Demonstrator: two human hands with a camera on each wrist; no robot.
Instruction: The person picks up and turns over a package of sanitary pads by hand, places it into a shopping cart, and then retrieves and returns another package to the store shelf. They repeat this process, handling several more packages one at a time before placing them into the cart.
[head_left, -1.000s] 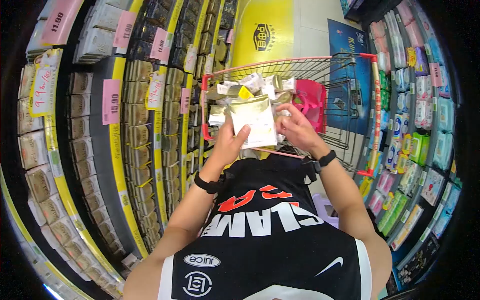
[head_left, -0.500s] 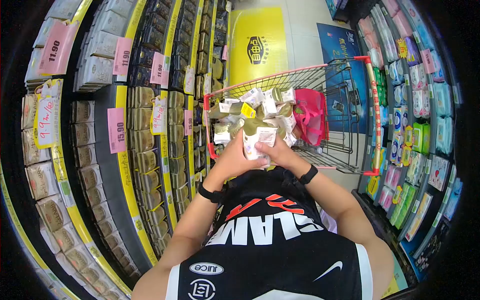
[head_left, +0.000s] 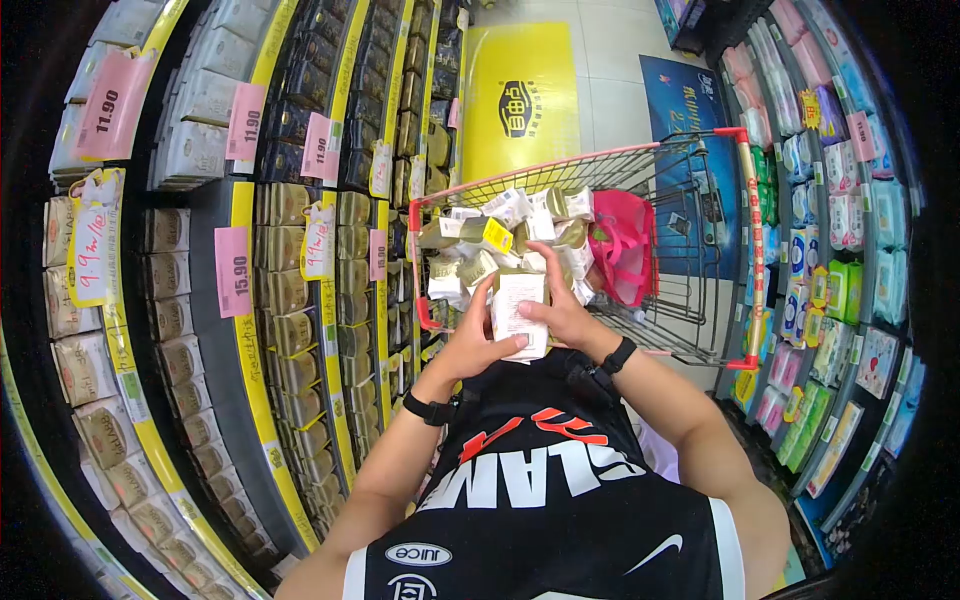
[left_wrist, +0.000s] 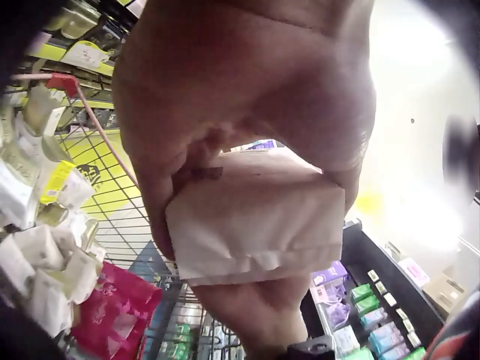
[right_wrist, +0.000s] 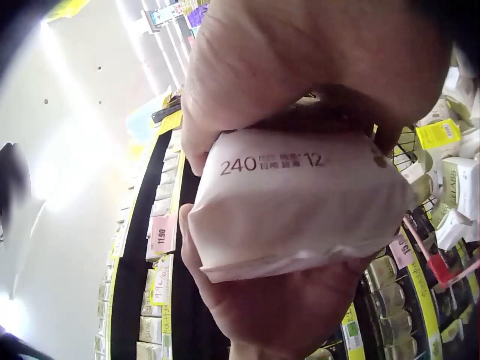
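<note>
Lower in the frame than half a second earlier, the white packet is now held just below the centre of the head view, and the fingers of the right hand rise clear beside it. From my remote position I see the left hand gripping the packet's left side, its thumb across the lower face; the right hand holds the opposite side, thumb on the printed face, forefinger extended toward the top of the frame. Beyond them, at centre, a shopping cart contains a heap of packets, one bearing a yellow label, with a pink bag to the heap's right. Stocked shelves fill the left of the frame; a pink price card there reads 15.90.

Left wrist view: I find the packet at centre, spanned from above by the left hand, with the right hand against its underside in the lower middle. The heap and the bag occupy the left edge.

Right wrist view: I read "240" and "12" on the packet's end at centre. The right hand straddles it from above; the left hand supports it from below.
</note>
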